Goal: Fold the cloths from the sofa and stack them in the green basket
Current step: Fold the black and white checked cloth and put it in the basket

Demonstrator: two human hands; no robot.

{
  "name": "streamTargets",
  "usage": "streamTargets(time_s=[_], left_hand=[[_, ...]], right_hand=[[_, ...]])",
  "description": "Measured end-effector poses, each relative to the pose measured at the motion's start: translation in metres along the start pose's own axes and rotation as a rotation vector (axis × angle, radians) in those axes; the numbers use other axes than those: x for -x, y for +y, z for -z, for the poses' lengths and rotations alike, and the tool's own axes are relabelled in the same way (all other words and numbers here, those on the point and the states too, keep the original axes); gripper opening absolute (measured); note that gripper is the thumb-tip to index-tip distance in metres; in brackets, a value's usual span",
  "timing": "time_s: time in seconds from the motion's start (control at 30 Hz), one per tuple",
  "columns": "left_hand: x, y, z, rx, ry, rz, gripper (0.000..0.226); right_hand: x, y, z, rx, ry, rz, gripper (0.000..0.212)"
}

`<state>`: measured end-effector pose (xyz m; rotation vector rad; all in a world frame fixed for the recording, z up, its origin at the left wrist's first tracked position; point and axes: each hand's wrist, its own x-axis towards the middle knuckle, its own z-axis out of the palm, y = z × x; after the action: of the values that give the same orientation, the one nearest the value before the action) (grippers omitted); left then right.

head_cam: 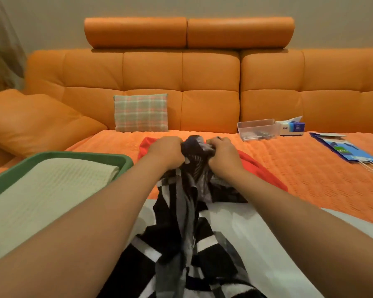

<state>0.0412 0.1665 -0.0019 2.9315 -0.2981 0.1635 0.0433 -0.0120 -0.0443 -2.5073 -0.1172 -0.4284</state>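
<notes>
Fingers of both hands curl tight into fists around a bunched fold of the black, white and grey patterned cloth (190,222). Left hand (167,152) and right hand (223,155) sit close together with knuckles up, and the gathered top of the cloth rises between them, passing under the curled fingers so that the fingertips are hidden in the fabric. Below the hands the cloth hangs in loose vertical folds toward the camera, between the two forearms.

Behind the patterned cloth lies a red cloth (256,166), spread flat on the orange sofa cover (299,168); it shows on both sides of the hands. Left of the patterned cloth stands the green basket (78,157), its rim near the left forearm, holding a folded cream cloth (41,190). Farther back from the patterned cloth a plaid cushion (140,112) leans on the sofa backrest (209,89). To the right of the patterned cloth, along the backrest, sit a clear plastic tray (256,129) and, touching it, a tissue box (292,126); a blue paper bag (345,149) lies farther right.
</notes>
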Motion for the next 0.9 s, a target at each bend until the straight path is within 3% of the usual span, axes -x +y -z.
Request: streamTargets(time_s=[0.07, 0.1, 0.17, 0.2, 0.27, 0.33, 0.4, 0.57, 0.63, 0.7, 0.77, 0.83, 0.9], left_hand=[[-0.024, 0.000, 0.005, 0.156, 0.180, -0.032, 0.018], [-0.033, 0.001, 0.005, 0.224, 0.258, -0.042, 0.025], [-0.043, 0.001, -0.002, 0.340, 0.253, -0.034, 0.063], [-0.045, 0.001, -0.009, 0.381, 0.172, -0.018, 0.083], [-0.041, -0.001, -0.026, 0.395, -0.021, -0.014, 0.100], [-0.034, -0.007, -0.043, 0.342, -0.150, -0.019, 0.099], [-0.026, -0.014, -0.052, 0.279, -0.217, -0.007, 0.094], [0.009, -0.015, -0.058, 0.142, -0.187, 0.009, 0.073], [0.032, -0.008, -0.055, 0.053, -0.085, 0.010, 0.063], [0.056, -0.003, -0.053, -0.026, -0.084, 0.041, 0.060], [0.079, -0.001, -0.051, -0.023, -0.178, 0.104, 0.058], [0.100, -0.001, -0.051, 0.031, -0.235, 0.129, 0.049], [0.122, 0.001, -0.047, 0.048, -0.270, 0.091, 0.040]], right_hand=[[-0.027, 0.001, 0.012, -0.030, 0.139, 0.053, 0.052], [-0.038, 0.002, 0.016, -0.031, 0.218, 0.086, 0.053], [-0.056, 0.007, 0.020, 0.033, 0.322, 0.094, 0.059], [-0.062, 0.011, 0.019, 0.109, 0.277, 0.044, 0.065], [-0.067, 0.023, 0.015, 0.258, -0.039, -0.121, 0.075], [-0.062, 0.032, 0.009, 0.329, -0.320, -0.221, 0.081], [-0.052, 0.032, 0.003, 0.413, -0.356, -0.184, 0.084], [-0.008, 0.014, -0.007, 0.564, -0.107, 0.118, 0.080], [0.018, 0.006, -0.008, 0.422, -0.027, 0.253, 0.059], [0.046, -0.003, -0.002, 0.137, -0.151, 0.266, 0.027], [0.074, -0.014, 0.007, -0.013, -0.426, 0.189, 0.016], [0.098, -0.025, 0.018, -0.009, -0.686, 0.130, 0.034], [0.120, -0.030, 0.027, 0.005, -0.839, 0.095, 0.058]])
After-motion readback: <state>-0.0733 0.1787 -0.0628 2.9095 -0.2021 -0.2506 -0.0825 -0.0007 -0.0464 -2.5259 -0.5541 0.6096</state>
